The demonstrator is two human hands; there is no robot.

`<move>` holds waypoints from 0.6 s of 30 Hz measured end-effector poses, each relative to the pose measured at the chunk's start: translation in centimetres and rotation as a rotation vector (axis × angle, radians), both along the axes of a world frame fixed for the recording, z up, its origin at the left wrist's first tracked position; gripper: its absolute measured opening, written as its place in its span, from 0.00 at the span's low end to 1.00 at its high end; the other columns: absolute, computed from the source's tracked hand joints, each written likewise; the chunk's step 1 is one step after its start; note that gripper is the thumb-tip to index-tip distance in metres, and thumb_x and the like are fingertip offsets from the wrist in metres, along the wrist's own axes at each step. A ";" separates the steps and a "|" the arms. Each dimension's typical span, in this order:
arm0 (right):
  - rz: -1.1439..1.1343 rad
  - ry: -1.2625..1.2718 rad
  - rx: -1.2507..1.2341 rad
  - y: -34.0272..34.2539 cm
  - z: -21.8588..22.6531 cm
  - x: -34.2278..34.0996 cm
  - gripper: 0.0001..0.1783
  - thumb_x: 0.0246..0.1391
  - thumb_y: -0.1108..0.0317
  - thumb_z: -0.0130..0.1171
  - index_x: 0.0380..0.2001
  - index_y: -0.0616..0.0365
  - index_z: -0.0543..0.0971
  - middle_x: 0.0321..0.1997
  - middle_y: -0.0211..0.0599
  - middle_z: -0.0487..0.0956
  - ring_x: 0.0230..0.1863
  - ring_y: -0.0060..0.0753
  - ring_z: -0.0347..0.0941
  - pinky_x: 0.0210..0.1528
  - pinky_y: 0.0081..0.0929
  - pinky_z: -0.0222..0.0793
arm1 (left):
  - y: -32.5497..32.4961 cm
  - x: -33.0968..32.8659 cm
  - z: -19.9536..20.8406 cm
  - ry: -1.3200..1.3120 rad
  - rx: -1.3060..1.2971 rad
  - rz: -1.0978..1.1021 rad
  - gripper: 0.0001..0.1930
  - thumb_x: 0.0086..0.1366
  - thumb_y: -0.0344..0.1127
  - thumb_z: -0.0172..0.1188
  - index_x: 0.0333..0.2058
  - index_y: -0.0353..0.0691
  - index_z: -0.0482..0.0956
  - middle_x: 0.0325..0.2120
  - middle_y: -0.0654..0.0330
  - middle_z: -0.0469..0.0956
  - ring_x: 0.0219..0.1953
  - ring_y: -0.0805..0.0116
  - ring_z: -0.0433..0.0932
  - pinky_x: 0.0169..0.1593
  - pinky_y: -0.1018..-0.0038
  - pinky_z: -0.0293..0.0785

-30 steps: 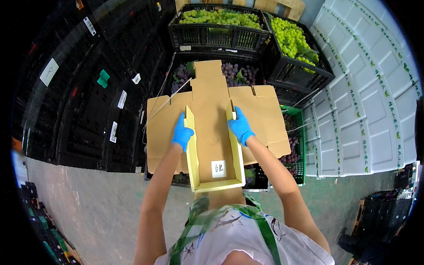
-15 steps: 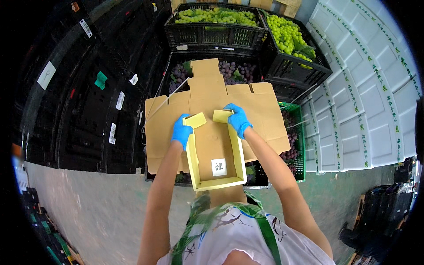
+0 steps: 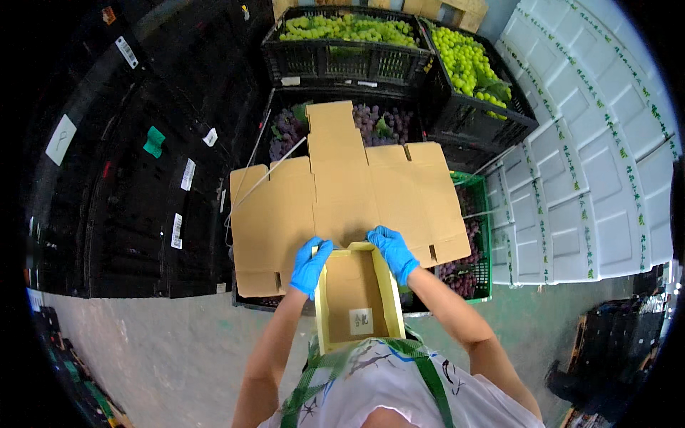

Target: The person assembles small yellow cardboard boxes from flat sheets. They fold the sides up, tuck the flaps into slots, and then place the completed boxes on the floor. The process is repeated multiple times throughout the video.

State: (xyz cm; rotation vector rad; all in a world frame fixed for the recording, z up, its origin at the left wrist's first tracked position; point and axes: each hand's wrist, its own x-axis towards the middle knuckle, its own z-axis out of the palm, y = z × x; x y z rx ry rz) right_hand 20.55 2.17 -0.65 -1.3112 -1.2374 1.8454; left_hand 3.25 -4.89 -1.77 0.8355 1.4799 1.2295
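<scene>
An open cardboard box (image 3: pixel 392 308) with pale yellow walls and a brown inside is close to my body, its near end against my apron. My left hand (image 3: pixel 310 267), in a blue glove, is closed on its far left corner. My gloved right hand (image 3: pixel 392 251) grips the far right corner. Between the hands, the far end panels stand nearly together. A white label (image 3: pixel 361 322) lies on the box floor. Beyond it, a brown flat cardboard piece (image 3: pixel 342 171) with side flaps and a tongue rests across the crates.
Purple grapes (image 3: pixel 382 123) show in a crate under the cardboard, and more in a green crate (image 3: pixel 488 246) on the right. Black crates of green grapes (image 3: pixel 467 60) stand behind. Stacked black crates (image 3: pixel 143 192) rise on the left, white boxes (image 3: pixel 571 207) on the right.
Both hands have drawn the box toward my body, off the middle of the flat cardboard. The gap between its two far end flaps has narrowed.
</scene>
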 end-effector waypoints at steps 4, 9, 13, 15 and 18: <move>0.171 -0.032 -0.149 1.8 1.8 0.0 0.43 0.39 0.64 0.57 0.55 0.66 0.47 0.53 0.49 0.58 0.54 0.35 0.56 0.54 0.24 0.52 | 0.3 -0.6 -0.3 -0.034 -0.064 -0.051 0.07 0.55 0.33 0.52 0.22 0.38 0.67 0.20 0.68 0.65 0.26 0.80 0.62 0.31 0.81 0.62; 0.117 0.034 -0.136 1.7 2.2 0.2 0.44 0.39 0.65 0.58 0.55 0.66 0.45 0.54 0.50 0.57 0.54 0.37 0.55 0.54 0.25 0.53 | 1.6 -1.1 2.3 -0.268 -0.144 -0.282 0.11 0.55 0.39 0.50 0.37 0.44 0.71 0.30 0.64 0.67 0.34 0.72 0.65 0.38 0.77 0.64; 0.166 0.040 -0.139 2.3 1.6 0.8 0.46 0.38 0.64 0.59 0.55 0.66 0.45 0.55 0.51 0.55 0.56 0.38 0.53 0.55 0.25 0.51 | 3.2 -1.8 0.5 -0.105 -0.379 -0.560 0.19 0.55 0.44 0.48 0.47 0.50 0.67 0.39 0.59 0.67 0.42 0.66 0.65 0.43 0.73 0.63; 0.216 0.018 -0.111 2.5 0.1 1.0 0.46 0.37 0.63 0.60 0.55 0.65 0.45 0.56 0.52 0.54 0.57 0.39 0.51 0.55 0.26 0.50 | 3.0 -2.1 1.7 0.054 -0.203 -0.746 0.20 0.56 0.46 0.46 0.46 0.49 0.68 0.42 0.56 0.65 0.45 0.63 0.64 0.45 0.71 0.62; 0.308 -0.143 -0.039 2.3 1.3 0.0 0.48 0.37 0.62 0.60 0.56 0.65 0.43 0.56 0.54 0.52 0.57 0.40 0.50 0.55 0.26 0.49 | 2.4 -3.2 0.8 0.290 -0.107 -0.861 0.26 0.50 0.45 0.47 0.49 0.44 0.63 0.44 0.51 0.66 0.44 0.55 0.66 0.46 0.68 0.62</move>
